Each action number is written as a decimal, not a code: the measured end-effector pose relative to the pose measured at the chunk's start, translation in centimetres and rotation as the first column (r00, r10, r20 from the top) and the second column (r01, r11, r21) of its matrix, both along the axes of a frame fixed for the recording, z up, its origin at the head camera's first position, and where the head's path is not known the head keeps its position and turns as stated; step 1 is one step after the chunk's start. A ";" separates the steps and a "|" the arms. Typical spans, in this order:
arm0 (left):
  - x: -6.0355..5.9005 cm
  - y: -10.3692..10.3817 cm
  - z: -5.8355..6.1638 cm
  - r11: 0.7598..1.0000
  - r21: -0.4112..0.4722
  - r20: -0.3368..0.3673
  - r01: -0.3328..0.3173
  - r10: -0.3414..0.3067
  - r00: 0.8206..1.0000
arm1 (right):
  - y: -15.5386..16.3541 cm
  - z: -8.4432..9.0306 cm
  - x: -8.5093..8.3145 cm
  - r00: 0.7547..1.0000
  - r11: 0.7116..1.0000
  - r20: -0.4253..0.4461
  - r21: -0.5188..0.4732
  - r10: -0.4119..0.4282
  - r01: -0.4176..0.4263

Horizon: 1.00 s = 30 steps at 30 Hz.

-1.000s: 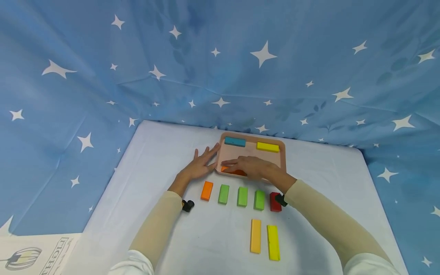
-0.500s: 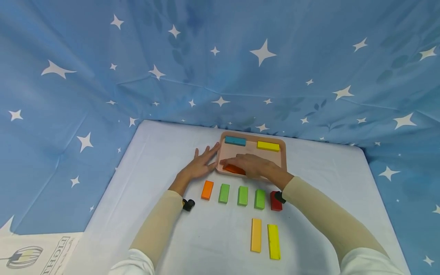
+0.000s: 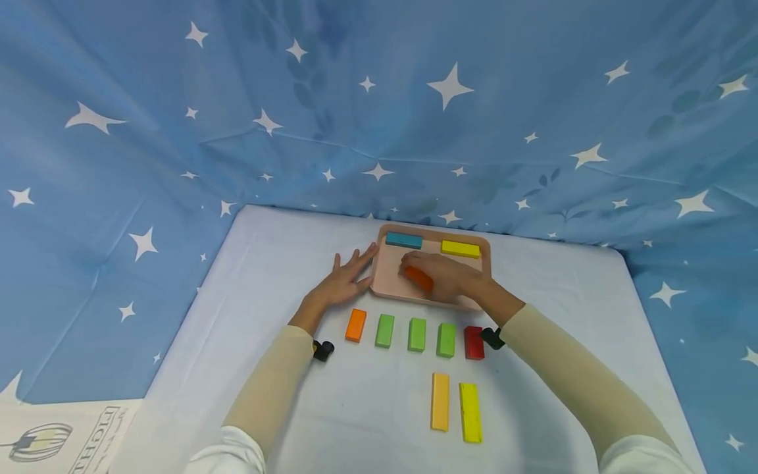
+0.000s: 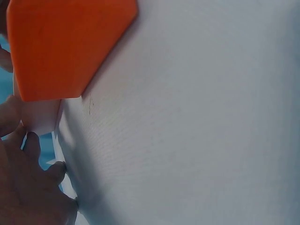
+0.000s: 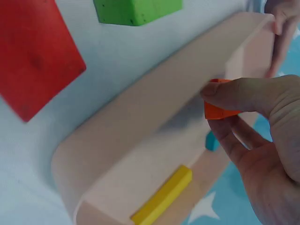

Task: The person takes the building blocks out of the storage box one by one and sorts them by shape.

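Observation:
A pink tray [image 3: 487,258] lies at the table's far side with a blue block [image 3: 404,240] and a yellow block [image 3: 460,249] along its back edge. Over the tray's middle my right hand [image 3: 425,270] pinches an orange block [image 3: 420,279] between thumb and fingers, lifted off the tray floor [image 5: 154,122]; the right wrist view shows that orange block [image 5: 218,111] in the pinch. My left hand [image 3: 345,279] lies flat on the white cloth, its straight fingers touching the tray's left rim.
In front of the tray runs a row: an orange block [image 3: 356,325], three green blocks [image 3: 417,334] and a red block [image 3: 474,342]. Nearer me lie a long amber block [image 3: 439,401] and a long yellow block [image 3: 470,412]. Blue star-print cloth hangs behind.
My right hand has picked the orange block up from the tray's near left corner and carried it toward the tray's middle. The left hand has stayed put.

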<state>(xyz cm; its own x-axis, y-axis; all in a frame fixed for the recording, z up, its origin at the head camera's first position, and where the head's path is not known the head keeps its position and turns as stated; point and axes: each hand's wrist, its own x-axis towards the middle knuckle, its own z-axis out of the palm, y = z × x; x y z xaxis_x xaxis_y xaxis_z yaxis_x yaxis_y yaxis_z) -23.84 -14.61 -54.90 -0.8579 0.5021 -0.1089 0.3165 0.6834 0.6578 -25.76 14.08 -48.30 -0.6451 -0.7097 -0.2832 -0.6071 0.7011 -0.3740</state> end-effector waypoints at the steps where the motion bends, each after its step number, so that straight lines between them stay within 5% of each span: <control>1: 0.0 0.0 0.0 1.000 -0.001 -0.002 -0.001 0.001 1.000 | 0.3 0.3 0.1 1.000 1.000 -0.007 -0.008 -0.015 0.015; 9: 0.0 0.0 -0.1 1.000 0.012 -0.015 0.002 -0.002 1.000 | 1.9 3.2 2.8 0.992 0.986 -0.069 -0.143 -0.102 0.091; 18: -0.2 0.0 -0.5 1.000 0.005 -0.015 0.010 -0.010 1.000 | 1.0 5.9 10.5 0.979 0.957 0.028 -0.206 -0.203 0.204; 24: -0.1 0.0 -0.1 1.000 0.019 -0.011 0.015 -0.015 1.000 | -0.6 5.6 15.5 0.942 0.932 0.169 -0.174 -0.290 0.318; 30: -0.2 0.0 0.1 1.000 0.013 -0.003 0.012 -0.012 1.000 | -2.2 3.0 19.1 0.898 0.905 0.301 -0.182 -0.321 0.385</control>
<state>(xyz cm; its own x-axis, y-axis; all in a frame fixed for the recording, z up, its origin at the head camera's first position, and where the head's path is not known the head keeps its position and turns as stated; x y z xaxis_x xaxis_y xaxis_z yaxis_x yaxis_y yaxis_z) -24.04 -14.64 -54.78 -0.8520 0.5139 -0.0999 0.3265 0.6707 0.6661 -6.68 11.88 -45.29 -0.7915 -0.5143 -0.3301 -0.1953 0.7247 -0.6608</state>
